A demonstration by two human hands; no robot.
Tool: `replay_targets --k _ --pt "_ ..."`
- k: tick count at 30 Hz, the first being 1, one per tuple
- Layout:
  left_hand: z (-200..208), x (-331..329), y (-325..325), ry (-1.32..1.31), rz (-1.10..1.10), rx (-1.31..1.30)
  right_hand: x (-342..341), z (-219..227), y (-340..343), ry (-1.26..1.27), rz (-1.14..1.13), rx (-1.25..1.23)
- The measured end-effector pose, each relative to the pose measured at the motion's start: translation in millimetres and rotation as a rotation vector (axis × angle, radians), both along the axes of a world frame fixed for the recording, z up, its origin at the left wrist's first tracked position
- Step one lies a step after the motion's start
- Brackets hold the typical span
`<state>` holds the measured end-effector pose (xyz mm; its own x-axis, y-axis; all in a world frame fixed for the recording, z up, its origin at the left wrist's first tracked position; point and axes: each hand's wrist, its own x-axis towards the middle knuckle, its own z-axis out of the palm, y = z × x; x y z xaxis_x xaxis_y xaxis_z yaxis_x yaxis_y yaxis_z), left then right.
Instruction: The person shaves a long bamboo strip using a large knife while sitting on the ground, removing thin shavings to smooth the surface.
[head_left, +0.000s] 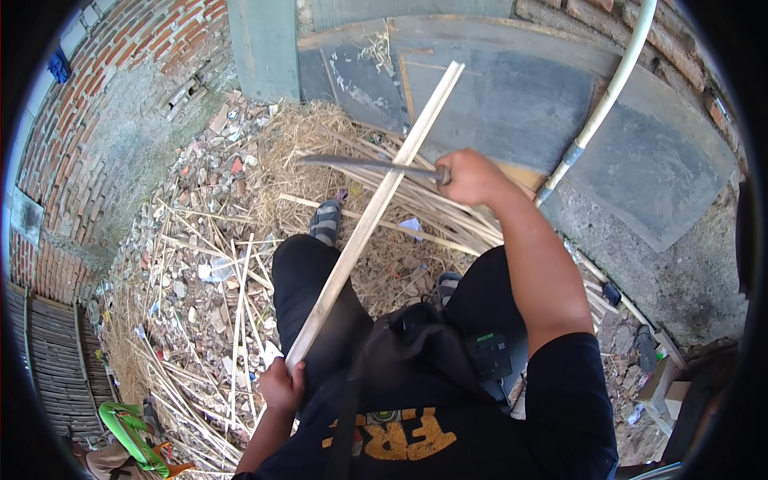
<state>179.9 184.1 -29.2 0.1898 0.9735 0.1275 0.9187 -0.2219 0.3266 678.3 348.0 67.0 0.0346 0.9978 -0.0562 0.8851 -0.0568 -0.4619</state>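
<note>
Black shirt (448, 432) and black trousers (308, 276): I am wearing these, seated over the rubble-strewn ground (188, 240).

Left hand (282, 388): I am clenching it round the lower end of a long pale bamboo strip (376, 208), holding that end close to my lap while the strip is slanting up and away toward the grey boards (512, 96).

Right hand (470, 178): my grip is closing on the handle of a long blade (364, 164), which is lying across the strip about midway along it.

Heap of cut strips (416, 204) with dry straw (320, 144): lying beyond my sandalled feet (324, 224); more strips are scattered at my left.

Progress, as I judge it: many strips are already lying worked, and this one is in hand, not yet laid with them.

Also noted: white pipe (608, 96), brick wall (104, 128).
</note>
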Motion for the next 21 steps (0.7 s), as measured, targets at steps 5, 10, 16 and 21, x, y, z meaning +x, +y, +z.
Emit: replay_targets --k 5,10,16,21 --pt "-2.8 -3.6 -9.2 -0.017 0.007 0.027 -31.1 28.0 -18.7 -0.12 0.118 -0.044" --pt "-0.7 -9.1 -8.9 0.026 -0.006 0.023 -56.2 41.0 -32.8 -0.292 0.245 -0.041" --pt "-2.6 2.6 -3.6 0.0 0.015 0.043 -12.7 22.3 -4.4 -0.052 -0.068 0.026" --pt "-5.2 -5.1 -6.3 0.032 0.009 0.048 -42.5 35.0 -26.9 -0.207 0.134 0.035"
